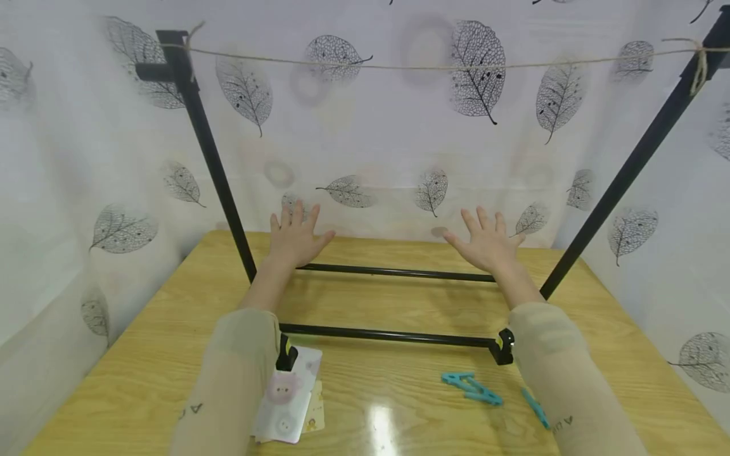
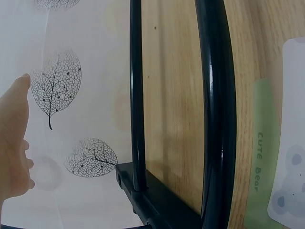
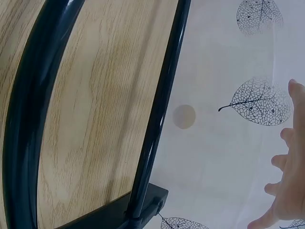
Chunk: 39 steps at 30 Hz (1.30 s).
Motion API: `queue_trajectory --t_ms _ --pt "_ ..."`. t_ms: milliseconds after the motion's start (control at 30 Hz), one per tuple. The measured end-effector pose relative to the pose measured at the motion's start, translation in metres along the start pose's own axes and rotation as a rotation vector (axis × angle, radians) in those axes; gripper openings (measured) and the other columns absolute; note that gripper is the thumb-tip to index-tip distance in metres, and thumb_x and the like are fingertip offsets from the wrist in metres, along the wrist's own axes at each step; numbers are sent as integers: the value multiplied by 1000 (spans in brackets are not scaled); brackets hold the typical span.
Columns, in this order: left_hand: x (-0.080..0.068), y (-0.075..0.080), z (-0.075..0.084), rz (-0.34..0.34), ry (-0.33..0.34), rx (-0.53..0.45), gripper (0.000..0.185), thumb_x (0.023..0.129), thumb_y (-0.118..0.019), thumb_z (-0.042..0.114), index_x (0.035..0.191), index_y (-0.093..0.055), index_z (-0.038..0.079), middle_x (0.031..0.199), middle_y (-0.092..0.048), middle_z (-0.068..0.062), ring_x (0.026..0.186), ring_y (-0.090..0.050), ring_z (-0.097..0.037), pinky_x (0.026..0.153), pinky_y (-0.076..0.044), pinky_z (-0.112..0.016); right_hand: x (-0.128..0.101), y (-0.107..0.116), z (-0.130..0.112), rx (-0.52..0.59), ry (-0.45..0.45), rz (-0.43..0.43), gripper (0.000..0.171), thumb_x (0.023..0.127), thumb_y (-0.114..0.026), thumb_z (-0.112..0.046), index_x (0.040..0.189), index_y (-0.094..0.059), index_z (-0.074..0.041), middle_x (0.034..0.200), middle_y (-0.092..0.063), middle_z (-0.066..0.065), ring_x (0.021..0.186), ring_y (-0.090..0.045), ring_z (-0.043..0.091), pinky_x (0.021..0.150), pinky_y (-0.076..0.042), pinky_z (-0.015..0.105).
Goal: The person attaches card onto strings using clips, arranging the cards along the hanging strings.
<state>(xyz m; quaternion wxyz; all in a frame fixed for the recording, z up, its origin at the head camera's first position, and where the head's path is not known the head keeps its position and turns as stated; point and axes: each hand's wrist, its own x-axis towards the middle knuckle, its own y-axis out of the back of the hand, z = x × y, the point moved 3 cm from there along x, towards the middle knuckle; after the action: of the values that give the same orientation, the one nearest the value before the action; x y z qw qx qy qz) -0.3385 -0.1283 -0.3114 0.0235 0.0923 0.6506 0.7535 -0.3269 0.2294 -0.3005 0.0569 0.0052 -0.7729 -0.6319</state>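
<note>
Both hands are held out flat, palms down, above the far part of a wooden table (image 1: 142, 354). My left hand (image 1: 295, 236) hovers with fingers spread near the left upright of a black metal frame (image 1: 388, 272). My right hand (image 1: 485, 240) is spread the same way near the frame's right upright. Neither hand holds anything. The left hand (image 2: 14, 143) and the right hand (image 3: 288, 181) show at the edges of the wrist views, beside the frame's base bars (image 2: 217, 114) (image 3: 157, 114). A twine line (image 1: 399, 66) runs between the uprights.
Teal clothespins (image 1: 472, 387) lie on the near right of the table. A small printed cloth or card with a bear (image 1: 288, 396) lies at the near left, also seen as the card (image 2: 290, 143). A leaf-patterned white curtain (image 1: 371, 126) surrounds the table.
</note>
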Motion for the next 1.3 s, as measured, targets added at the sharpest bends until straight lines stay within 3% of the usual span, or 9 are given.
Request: queue_trajectory --t_ms 267,467,700,867,933,1033,1100,1167,1300 --pt "-3 5 0 -14 -16 6 81 90 -22 66 150 -1 17 152 10 -18 138 9 -38 106 7 -56 -2 3 -1 -25 34 92 83 87 -34 -67 149 -17 -14 151 -13 22 134 -6 49 93 5 74" --pt "-7 10 1 -44 -28 9 80 91 -27 63 150 -2 15 152 7 -18 138 7 -38 107 6 -56 -4 5 -5 -63 63 92 84 87 -33 -67 148 -21 -10 147 -20 25 131 -16 49 96 -5 73" --pt "-10 17 2 -26 -56 17 65 95 -40 48 145 -29 7 149 -23 -19 136 -18 -38 107 -10 -58 -9 11 -10 -60 102 120 68 91 -40 -52 140 -37 -5 137 -38 26 122 -34 48 94 -24 66" --pt "-17 21 7 -42 -88 28 60 96 -40 45 139 -37 4 140 -39 -18 127 -35 -38 102 -25 -56 -18 14 -14 -38 152 130 55 92 -45 -41 131 -49 -2 128 -48 25 111 -47 45 84 -40 59" --pt "-20 22 9 -45 -100 32 57 96 -40 44 135 -43 3 134 -46 -18 120 -43 -38 98 -32 -55 -23 15 -15 -21 167 126 54 92 -46 -40 130 -50 -2 126 -50 25 105 -51 43 76 -45 54" --pt "-25 25 13 -67 -103 9 44 96 -43 41 109 -58 2 101 -61 -14 87 -58 -30 74 -47 -44 -29 15 -18 6 189 104 53 92 -46 -40 130 -50 -3 123 -53 23 97 -56 39 62 -49 45" --pt "-29 27 15 -91 -110 -14 38 95 -44 39 86 -58 5 76 -57 -8 64 -54 -22 57 -45 -36 -34 15 -19 13 198 89 52 93 -45 -39 131 -49 -4 120 -56 22 89 -59 36 53 -47 39" --pt "-32 28 18 -119 -119 -28 39 95 -45 38 68 -50 10 58 -45 -1 50 -42 -15 47 -38 -30 -38 14 -21 13 209 65 52 93 -45 -39 131 -49 -5 118 -58 20 88 -60 33 52 -47 38" --pt "-42 28 22 -149 -156 -1 43 95 -44 36 59 -45 13 52 -37 2 46 -38 -13 46 -36 -29 -47 13 -24 -18 239 41 49 93 -47 -39 130 -51 -6 117 -59 17 88 -60 31 60 -48 41"
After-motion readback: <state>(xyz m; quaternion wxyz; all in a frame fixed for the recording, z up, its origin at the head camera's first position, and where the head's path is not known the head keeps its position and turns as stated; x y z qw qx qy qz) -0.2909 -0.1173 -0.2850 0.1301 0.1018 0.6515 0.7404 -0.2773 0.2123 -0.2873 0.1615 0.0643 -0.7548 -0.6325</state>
